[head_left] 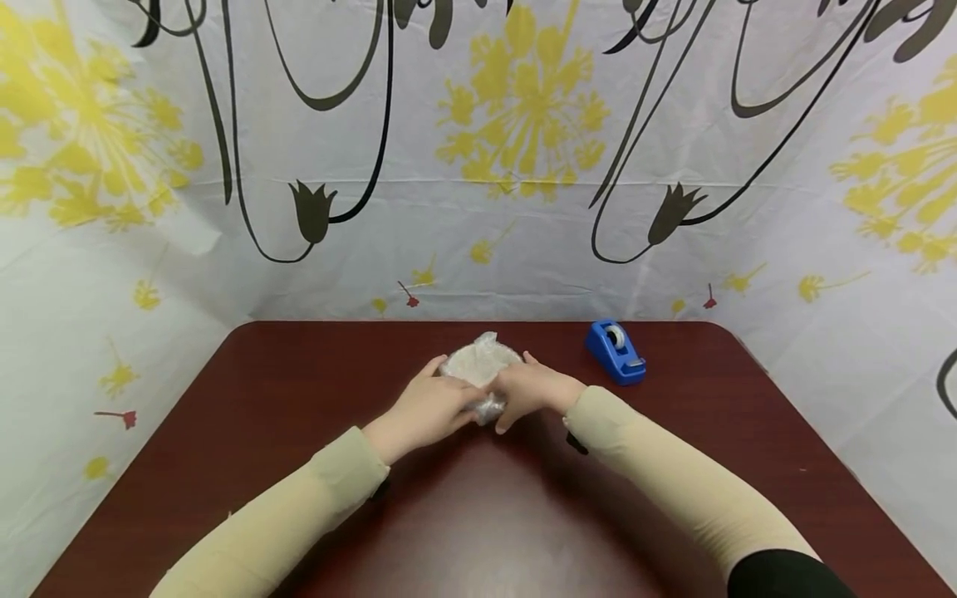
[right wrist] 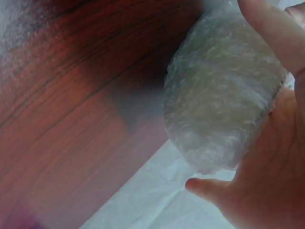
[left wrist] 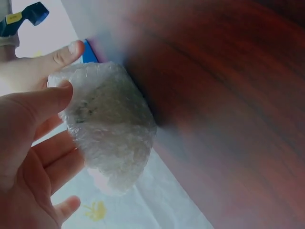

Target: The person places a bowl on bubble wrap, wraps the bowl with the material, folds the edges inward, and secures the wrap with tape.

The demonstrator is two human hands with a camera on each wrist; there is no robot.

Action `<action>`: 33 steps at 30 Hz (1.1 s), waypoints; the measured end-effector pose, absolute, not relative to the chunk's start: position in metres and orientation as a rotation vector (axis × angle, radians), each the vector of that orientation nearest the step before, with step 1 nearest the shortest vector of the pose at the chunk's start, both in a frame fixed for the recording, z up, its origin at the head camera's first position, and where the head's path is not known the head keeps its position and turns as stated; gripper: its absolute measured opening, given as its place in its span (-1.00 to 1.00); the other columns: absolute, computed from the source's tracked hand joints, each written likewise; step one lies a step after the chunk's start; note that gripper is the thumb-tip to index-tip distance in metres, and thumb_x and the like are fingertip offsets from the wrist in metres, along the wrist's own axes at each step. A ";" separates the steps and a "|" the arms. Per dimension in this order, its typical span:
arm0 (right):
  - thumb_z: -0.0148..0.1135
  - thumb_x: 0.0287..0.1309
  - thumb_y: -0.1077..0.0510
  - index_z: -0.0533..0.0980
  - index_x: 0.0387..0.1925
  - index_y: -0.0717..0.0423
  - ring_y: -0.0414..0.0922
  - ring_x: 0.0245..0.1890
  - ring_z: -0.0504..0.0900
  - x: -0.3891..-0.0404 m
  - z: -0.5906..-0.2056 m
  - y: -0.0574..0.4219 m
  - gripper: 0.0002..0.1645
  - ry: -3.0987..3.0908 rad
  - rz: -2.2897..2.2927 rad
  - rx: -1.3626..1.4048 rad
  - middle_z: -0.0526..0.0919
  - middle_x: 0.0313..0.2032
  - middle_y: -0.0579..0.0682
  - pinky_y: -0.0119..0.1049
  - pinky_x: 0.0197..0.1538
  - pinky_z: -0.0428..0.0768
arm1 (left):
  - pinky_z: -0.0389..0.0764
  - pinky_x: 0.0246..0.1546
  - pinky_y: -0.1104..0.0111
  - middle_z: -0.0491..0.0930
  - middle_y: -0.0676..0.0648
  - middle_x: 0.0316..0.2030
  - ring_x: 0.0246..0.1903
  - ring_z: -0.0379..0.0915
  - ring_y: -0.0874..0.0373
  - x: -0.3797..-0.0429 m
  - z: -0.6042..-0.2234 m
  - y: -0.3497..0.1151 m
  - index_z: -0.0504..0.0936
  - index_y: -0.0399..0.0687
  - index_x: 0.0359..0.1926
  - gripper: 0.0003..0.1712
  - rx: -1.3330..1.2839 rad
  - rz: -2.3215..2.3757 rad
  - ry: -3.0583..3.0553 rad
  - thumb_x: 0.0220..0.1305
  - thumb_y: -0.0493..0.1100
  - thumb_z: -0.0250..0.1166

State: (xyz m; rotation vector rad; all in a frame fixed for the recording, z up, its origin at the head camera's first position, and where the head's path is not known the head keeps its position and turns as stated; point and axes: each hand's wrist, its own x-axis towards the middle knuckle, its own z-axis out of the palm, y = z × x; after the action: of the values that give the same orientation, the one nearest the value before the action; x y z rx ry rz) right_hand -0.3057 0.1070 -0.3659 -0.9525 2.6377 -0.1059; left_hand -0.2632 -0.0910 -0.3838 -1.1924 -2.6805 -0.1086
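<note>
A roundish bundle (head_left: 478,362) in crinkled clear bubble wrap stands on the table between both hands, toward the back. My left hand (head_left: 437,404) holds its left side, with the thumb at the near edge and fingers spread behind, as the left wrist view shows around the wrapped bundle (left wrist: 112,126). On the opposite side, my right hand (head_left: 532,389) grips it between thumb and fingers. In the right wrist view the wrap (right wrist: 219,95) looks cloudy and hides what is inside. One little finger (right wrist: 207,187) sticks out away from it.
A blue tape dispenser (head_left: 616,353) with a roll in it sits at the back right of the dark red-brown table (head_left: 336,365). Behind and beside the table hangs a white sheet (head_left: 449,274) with yellow and black flower prints.
</note>
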 end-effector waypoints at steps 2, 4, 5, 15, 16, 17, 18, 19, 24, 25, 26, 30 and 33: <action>0.59 -0.17 -0.06 0.60 0.11 -0.18 -0.17 0.07 0.53 -0.305 -0.364 0.112 -0.31 2.620 -0.144 -0.934 0.67 -0.10 -0.27 0.41 0.31 -0.16 | 0.11 0.35 -0.02 0.69 0.16 -0.17 -0.09 0.59 0.24 -0.265 -0.382 -0.087 0.66 0.20 0.06 -0.67 -1.206 -0.106 -2.697 0.28 0.02 0.31; 0.58 -0.15 -0.04 0.56 0.16 -0.19 -0.14 0.11 0.51 -0.304 -0.361 0.118 -0.27 2.610 -0.167 -0.914 0.65 -0.05 -0.25 0.45 0.28 -0.21 | 0.14 0.33 -0.03 0.70 0.15 -0.22 -0.13 0.61 0.21 -0.268 -0.381 -0.083 0.65 0.18 0.08 -0.67 -1.223 -0.107 -2.716 0.31 0.01 0.29; 0.57 -0.14 -0.03 0.55 0.18 -0.20 -0.14 0.13 0.50 -0.304 -0.360 0.120 -0.26 2.606 -0.179 -0.905 0.65 -0.04 -0.26 0.46 0.28 -0.23 | 0.16 0.32 -0.03 0.69 0.14 -0.24 -0.14 0.61 0.20 -0.270 -0.381 -0.080 0.64 0.18 0.08 -0.68 -1.231 -0.103 -2.726 0.32 0.01 0.28; 0.41 0.08 -0.04 0.52 0.22 0.06 -0.15 -0.19 0.61 -0.309 -0.339 0.158 -0.34 2.548 -0.418 -0.955 0.69 -0.13 -0.01 -0.21 -0.10 0.58 | 0.24 0.27 -0.04 0.66 0.14 -0.43 -0.30 0.63 0.18 -0.280 -0.375 -0.063 0.60 0.16 -0.17 -0.90 -1.276 -0.054 -2.833 0.35 -0.02 0.23; 0.38 0.12 -0.05 0.53 0.20 0.08 -0.14 -0.25 0.62 -0.310 -0.336 0.165 -0.37 2.558 -0.448 -0.962 0.70 -0.17 -0.01 -0.22 -0.15 0.58 | 0.24 0.27 -0.04 0.65 0.13 -0.44 -0.29 0.62 0.18 -0.279 -0.374 -0.062 0.59 0.16 -0.19 -0.92 -1.277 -0.055 -2.838 0.35 -0.02 0.23; 0.36 0.14 -0.06 0.54 0.18 0.07 -0.14 -0.26 0.63 -0.311 -0.334 0.173 -0.41 2.583 -0.476 -0.958 0.70 -0.18 -0.01 -0.22 -0.15 0.58 | 0.24 0.27 -0.04 0.65 0.13 -0.45 -0.28 0.62 0.18 -0.279 -0.374 -0.061 0.59 0.16 -0.21 -0.92 -1.277 -0.058 -2.843 0.34 -0.02 0.23; 0.33 0.17 -0.06 0.56 0.17 0.07 -0.11 -0.23 0.64 -0.312 -0.331 0.182 -0.44 2.608 -0.508 -0.945 0.70 -0.18 -0.01 -0.20 -0.14 0.58 | 0.24 0.27 -0.04 0.64 0.13 -0.46 -0.28 0.62 0.17 -0.278 -0.373 -0.061 0.58 0.15 -0.23 -0.93 -1.280 -0.069 -2.846 0.34 -0.02 0.23; 0.31 0.20 -0.06 0.57 0.15 0.07 -0.08 -0.21 0.64 -0.315 -0.329 0.191 -0.47 2.640 -0.543 -0.916 0.71 -0.18 -0.01 -0.17 -0.12 0.58 | 0.24 0.27 -0.05 0.63 0.12 -0.46 -0.27 0.62 0.17 -0.278 -0.373 -0.061 0.57 0.15 -0.23 -0.93 -1.282 -0.079 -2.848 0.33 -0.02 0.24; 0.21 0.29 -0.06 0.61 0.07 0.13 0.07 0.02 0.58 -0.327 -0.326 0.247 -0.55 2.847 -0.755 -0.604 0.64 0.03 0.10 0.02 0.03 0.53 | 0.22 0.28 -0.06 0.64 0.11 -0.43 -0.26 0.62 0.15 -0.274 -0.373 -0.069 0.57 0.13 -0.24 -0.92 -1.278 -0.123 -2.852 0.32 -0.02 0.26; 0.19 0.31 -0.05 0.61 0.07 0.16 0.09 0.00 0.58 -0.330 -0.328 0.258 -0.55 2.879 -0.799 -0.525 0.63 0.03 0.15 0.04 0.01 0.53 | 0.23 0.28 -0.06 0.64 0.11 -0.44 -0.27 0.62 0.15 -0.273 -0.373 -0.071 0.56 0.13 -0.25 -0.92 -1.270 -0.125 -2.853 0.32 -0.03 0.27; 0.16 0.33 -0.04 0.60 0.08 0.19 0.11 -0.01 0.57 -0.332 -0.331 0.269 -0.54 2.908 -0.835 -0.457 0.62 0.03 0.18 0.05 0.00 0.53 | 0.22 0.28 -0.06 0.64 0.12 -0.43 -0.27 0.62 0.16 -0.273 -0.372 -0.074 0.57 0.14 -0.25 -0.92 -1.263 -0.124 -2.857 0.32 -0.03 0.27; 0.09 0.38 -0.02 0.57 0.07 0.29 0.13 -0.09 0.58 -0.332 -0.346 0.306 -0.51 2.979 -0.905 -0.210 0.63 -0.03 0.25 0.05 -0.03 0.53 | 0.22 0.27 -0.08 0.63 0.11 -0.46 -0.29 0.62 0.15 -0.271 -0.371 -0.080 0.57 0.14 -0.26 -0.95 -1.261 -0.142 -2.864 0.32 -0.05 0.27; 0.07 0.39 -0.02 0.55 0.07 0.34 0.15 -0.10 0.60 -0.325 -0.356 0.325 -0.49 2.978 -0.914 -0.094 0.63 -0.06 0.27 0.03 -0.03 0.55 | 0.23 0.26 -0.10 0.61 0.10 -0.49 -0.31 0.61 0.14 -0.270 -0.370 -0.080 0.57 0.11 -0.25 -0.96 -1.291 -0.153 -2.856 0.34 -0.08 0.24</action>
State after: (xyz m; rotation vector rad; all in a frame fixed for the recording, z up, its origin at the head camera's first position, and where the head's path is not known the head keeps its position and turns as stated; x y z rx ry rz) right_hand -0.3249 0.3247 -0.3559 -0.0940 2.9784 -0.9144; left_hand -0.2702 -0.0799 -0.3700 -1.2913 -2.8556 -0.1532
